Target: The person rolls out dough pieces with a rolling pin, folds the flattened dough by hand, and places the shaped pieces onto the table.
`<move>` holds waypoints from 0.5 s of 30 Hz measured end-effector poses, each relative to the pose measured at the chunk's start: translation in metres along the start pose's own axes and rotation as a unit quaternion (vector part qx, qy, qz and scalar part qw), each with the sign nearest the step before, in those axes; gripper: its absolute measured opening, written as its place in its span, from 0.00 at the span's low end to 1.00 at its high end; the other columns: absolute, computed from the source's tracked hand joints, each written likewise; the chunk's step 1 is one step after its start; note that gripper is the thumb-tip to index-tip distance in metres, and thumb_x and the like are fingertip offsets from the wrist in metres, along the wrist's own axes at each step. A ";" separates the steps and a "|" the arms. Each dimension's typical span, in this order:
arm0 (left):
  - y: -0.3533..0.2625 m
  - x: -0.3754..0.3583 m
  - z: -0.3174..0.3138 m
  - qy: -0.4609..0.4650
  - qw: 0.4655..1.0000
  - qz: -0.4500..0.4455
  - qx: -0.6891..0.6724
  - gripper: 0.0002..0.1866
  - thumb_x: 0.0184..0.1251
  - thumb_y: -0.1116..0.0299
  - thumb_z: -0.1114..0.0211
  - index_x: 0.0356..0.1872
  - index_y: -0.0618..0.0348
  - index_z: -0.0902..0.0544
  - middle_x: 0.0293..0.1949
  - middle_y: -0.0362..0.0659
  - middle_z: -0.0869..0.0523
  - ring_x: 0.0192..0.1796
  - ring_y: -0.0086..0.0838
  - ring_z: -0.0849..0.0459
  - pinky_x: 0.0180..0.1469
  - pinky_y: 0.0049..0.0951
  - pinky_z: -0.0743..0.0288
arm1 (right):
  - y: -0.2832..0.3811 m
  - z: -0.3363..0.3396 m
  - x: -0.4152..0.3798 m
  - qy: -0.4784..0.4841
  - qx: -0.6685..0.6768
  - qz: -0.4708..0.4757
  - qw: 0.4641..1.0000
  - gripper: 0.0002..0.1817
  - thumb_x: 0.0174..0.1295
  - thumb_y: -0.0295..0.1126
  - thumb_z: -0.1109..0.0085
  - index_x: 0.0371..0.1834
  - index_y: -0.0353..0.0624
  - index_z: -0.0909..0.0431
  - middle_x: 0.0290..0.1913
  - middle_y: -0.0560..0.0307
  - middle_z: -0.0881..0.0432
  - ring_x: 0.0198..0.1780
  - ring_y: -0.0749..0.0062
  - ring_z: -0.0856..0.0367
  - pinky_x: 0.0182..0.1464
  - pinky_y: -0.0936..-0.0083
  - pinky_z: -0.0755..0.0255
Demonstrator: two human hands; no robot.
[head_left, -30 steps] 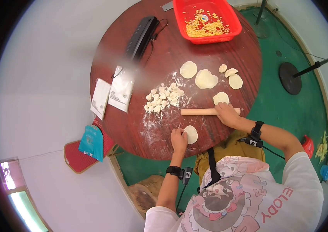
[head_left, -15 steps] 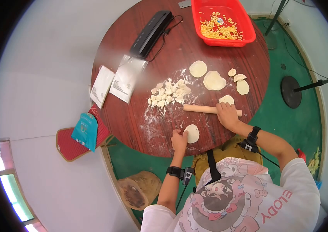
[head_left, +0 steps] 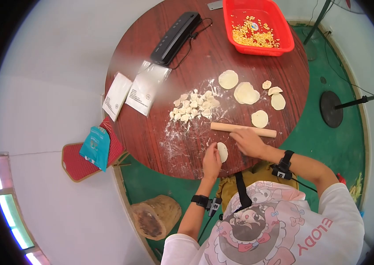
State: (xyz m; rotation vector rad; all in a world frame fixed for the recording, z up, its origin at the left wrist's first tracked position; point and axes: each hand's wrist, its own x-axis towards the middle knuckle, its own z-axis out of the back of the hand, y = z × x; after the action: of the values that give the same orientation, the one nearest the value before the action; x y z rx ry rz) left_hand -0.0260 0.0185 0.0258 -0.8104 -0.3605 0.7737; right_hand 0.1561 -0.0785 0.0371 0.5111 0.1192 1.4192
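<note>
My left hand is at the left edge of a flat round dough wrapper near the table's front edge, and its closed fingers partly cover the wrapper. My right hand is just below the wooden rolling pin, its fingers slightly bent and apart, with nothing seen in them. Beyond the pin lie a dough round, larger stacked wrappers, another wrapper and small dough pieces. A heap of small dough lumps sits on floured wood to the left.
The round brown table also bears a red basket with yellow kernels, a black appliance with a cord, and white packets. A red chair with a blue bag stands left. A wood stump is on the floor.
My right hand has let go of the rolling pin and moved left and toward me, uncovering the dough round behind it. My left hand has shifted slightly right, covering more of the near wrapper.
</note>
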 end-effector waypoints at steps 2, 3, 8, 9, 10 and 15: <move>-0.010 -0.010 -0.003 0.012 1.000 -0.017 -0.019 0.14 0.62 0.78 0.45 0.50 0.64 0.27 0.37 0.52 0.20 0.39 0.40 0.19 0.39 0.32 0.26 | 0.010 -0.010 0.001 0.064 0.158 0.037 0.985 0.24 0.47 0.25 0.44 0.52 0.39 0.33 0.52 0.47 0.29 0.53 0.53 0.31 0.55 0.61 0.38; -0.013 -0.013 -0.003 0.017 0.998 -0.062 0.005 0.14 0.62 0.78 0.45 0.49 0.63 0.26 0.37 0.52 0.20 0.38 0.41 0.19 0.39 0.33 0.26 | 0.015 -0.016 0.002 0.073 0.166 0.042 0.983 0.26 0.47 0.25 0.43 0.54 0.39 0.33 0.55 0.45 0.31 0.57 0.52 0.32 0.59 0.61 0.41; -0.019 -0.018 0.001 0.013 0.987 -0.159 0.000 0.11 0.60 0.79 0.43 0.45 0.63 0.24 0.37 0.51 0.20 0.37 0.43 0.19 0.39 0.35 0.26 | 0.021 -0.034 0.010 0.053 0.083 0.124 0.987 0.20 0.47 0.26 0.42 0.47 0.41 0.27 0.52 0.47 0.27 0.55 0.57 0.30 0.59 0.65 0.41; -0.020 -0.020 0.003 0.009 0.988 -0.155 0.002 0.11 0.60 0.79 0.43 0.45 0.63 0.24 0.37 0.51 0.20 0.37 0.43 0.19 0.39 0.35 0.26 | 0.017 -0.038 0.011 0.108 0.122 0.129 0.978 0.15 0.48 0.27 0.43 0.42 0.42 0.25 0.49 0.48 0.24 0.53 0.58 0.28 0.58 0.65 0.39; -0.021 -0.022 0.004 0.015 0.992 -0.114 -0.045 0.09 0.60 0.77 0.42 0.43 0.63 0.24 0.37 0.51 0.20 0.38 0.44 0.20 0.40 0.37 0.27 | 0.014 -0.041 0.011 0.162 0.159 0.134 0.965 0.11 0.49 0.27 0.43 0.37 0.42 0.24 0.45 0.50 0.22 0.52 0.60 0.27 0.57 0.66 0.38; 0.030 0.003 0.045 -0.079 0.990 -0.004 0.118 0.21 0.62 0.64 0.41 0.52 0.66 0.30 0.52 0.58 0.27 0.56 0.53 0.30 0.56 0.45 0.37 | 0.008 -0.032 -0.005 0.184 0.245 0.055 0.950 0.08 0.50 0.26 0.44 0.34 0.39 0.23 0.44 0.48 0.20 0.51 0.56 0.26 0.56 0.65 0.35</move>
State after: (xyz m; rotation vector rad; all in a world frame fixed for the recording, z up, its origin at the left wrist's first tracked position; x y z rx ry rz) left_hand -0.0635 0.0572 0.0324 -0.5268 -0.4054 0.8577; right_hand 0.1358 -0.0741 0.0107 0.6589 0.7697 1.5866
